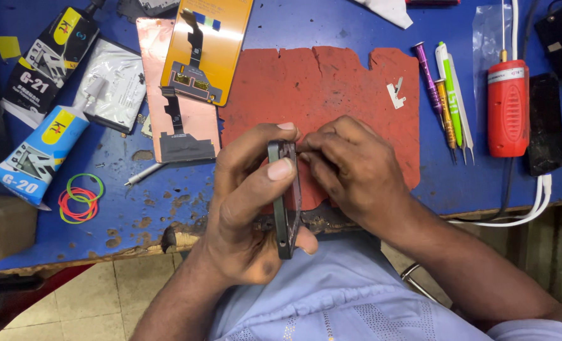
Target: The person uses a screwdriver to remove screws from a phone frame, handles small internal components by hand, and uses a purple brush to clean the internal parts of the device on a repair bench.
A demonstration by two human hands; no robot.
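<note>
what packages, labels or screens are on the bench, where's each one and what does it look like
Black glue tube: far left, yellow label, tilted.
Blue glue tube: below it, blue and white, white nozzle.
Silver pouch: right of the tubes, crumpled.
Phone screen: top centre, orange backing up, black flex cable.
Red tool: right, white label band.

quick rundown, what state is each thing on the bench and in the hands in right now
phone frame: held on edge, upright
left hand: gripping the phone frame
right hand: fingertips pinching at the frame's top edge
red mat: flat, cracked, edges worn
screen panels: lying flat, overlapping
blue glue tube: lying down, nozzle on
rubber bands: loose pile
screwdrivers: lying side by side
</note>
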